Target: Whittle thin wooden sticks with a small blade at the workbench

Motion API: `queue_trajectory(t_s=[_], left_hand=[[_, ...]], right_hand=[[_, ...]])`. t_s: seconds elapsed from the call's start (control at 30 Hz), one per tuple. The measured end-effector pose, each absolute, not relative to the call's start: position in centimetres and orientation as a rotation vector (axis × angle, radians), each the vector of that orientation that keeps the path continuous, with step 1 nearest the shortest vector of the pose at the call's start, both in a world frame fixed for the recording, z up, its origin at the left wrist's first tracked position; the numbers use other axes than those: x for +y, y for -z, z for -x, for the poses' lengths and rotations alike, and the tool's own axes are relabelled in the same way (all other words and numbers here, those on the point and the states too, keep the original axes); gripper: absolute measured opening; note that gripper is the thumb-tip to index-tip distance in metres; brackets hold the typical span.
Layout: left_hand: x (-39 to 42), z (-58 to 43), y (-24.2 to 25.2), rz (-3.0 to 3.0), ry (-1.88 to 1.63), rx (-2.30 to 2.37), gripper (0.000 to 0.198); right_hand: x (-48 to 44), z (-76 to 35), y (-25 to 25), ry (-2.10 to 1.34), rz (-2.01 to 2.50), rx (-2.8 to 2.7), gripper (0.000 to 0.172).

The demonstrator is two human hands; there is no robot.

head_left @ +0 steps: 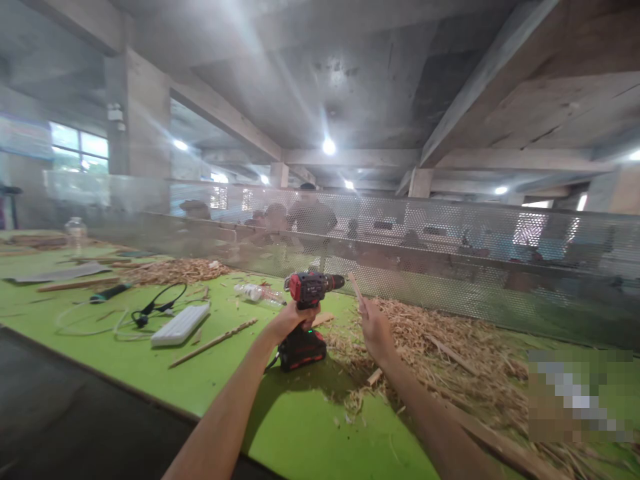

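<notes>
My left hand is wrapped round the grip of a red and black cordless drill. The drill's chuck points right, and a small green light shows above its battery base. In my right hand a thin wooden stick is pinched, its upper end tilted up and left. That end is close to the chuck; whether the two touch I cannot tell. Wood shavings lie heaped on the green table beside and below my right hand.
A perforated metal screen runs along the back edge, with people beyond it. On the left are a white power strip, a carved stick, a black cable and a dark-handled tool. A clear plastic bottle lies behind the drill.
</notes>
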State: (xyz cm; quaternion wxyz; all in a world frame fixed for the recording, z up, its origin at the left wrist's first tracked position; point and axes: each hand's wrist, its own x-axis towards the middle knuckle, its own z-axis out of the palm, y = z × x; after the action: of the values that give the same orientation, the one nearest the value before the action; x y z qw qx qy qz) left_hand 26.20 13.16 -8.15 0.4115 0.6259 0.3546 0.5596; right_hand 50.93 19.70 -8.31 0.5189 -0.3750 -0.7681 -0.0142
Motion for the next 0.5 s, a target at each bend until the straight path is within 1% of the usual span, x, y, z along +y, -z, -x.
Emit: queue_trajectory(t_s=[0.1, 0.3, 0.5], left_hand=[[12.8, -26.4, 7.8, -1.592, -1.404, 0.905, 0.036], [12.6, -26.6, 7.5, -1.583, -1.4, 0.889, 0.04], [13.2, -26.5, 7.7, -1.525, -1.371, 0.848, 0.037]], right_hand=[[19.9, -50.9, 8.4, 0.126, 0.935, -1.869, 0.049], [19.1, -51.5, 8.3, 0.192, 1.015, -1.883, 0.05], [17.8, -51.0, 8.3, 0.252, 1.018, -1.878, 0.046]])
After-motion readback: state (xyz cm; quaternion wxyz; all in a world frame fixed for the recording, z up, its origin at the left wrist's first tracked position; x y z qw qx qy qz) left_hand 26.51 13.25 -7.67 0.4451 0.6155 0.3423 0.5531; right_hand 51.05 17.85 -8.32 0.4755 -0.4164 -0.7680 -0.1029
